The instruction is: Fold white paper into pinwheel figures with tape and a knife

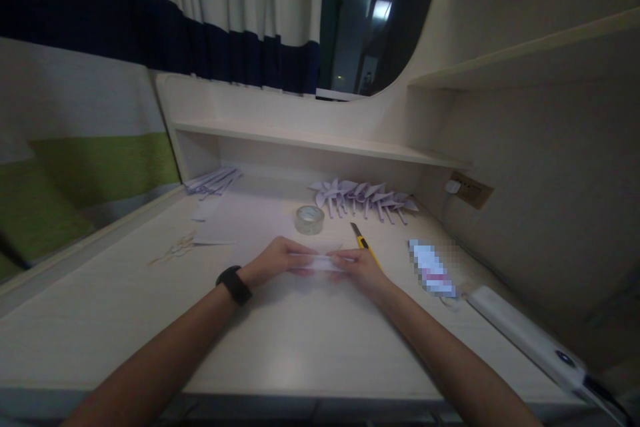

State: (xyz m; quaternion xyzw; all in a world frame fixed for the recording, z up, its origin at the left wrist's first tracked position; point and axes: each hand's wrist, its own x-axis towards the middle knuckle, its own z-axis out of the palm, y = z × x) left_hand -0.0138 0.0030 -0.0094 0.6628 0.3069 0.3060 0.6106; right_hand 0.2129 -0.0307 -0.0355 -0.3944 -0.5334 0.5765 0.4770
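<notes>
Between both hands I hold a small folded strip of white paper just above the desk. My left hand is closed on its left end, thumb on top and fingers underneath. On the right end, my right hand pinches the same strip. A roll of clear tape lies just beyond the hands. Close by my right hand is a yellow utility knife with its blade pointing away, its near end partly hidden by the hand.
Several paper pinwheels lie at the back. White paper sheets and paper sticks are at back left, with thin sticks nearer. A blurred phone and a long white device lie right.
</notes>
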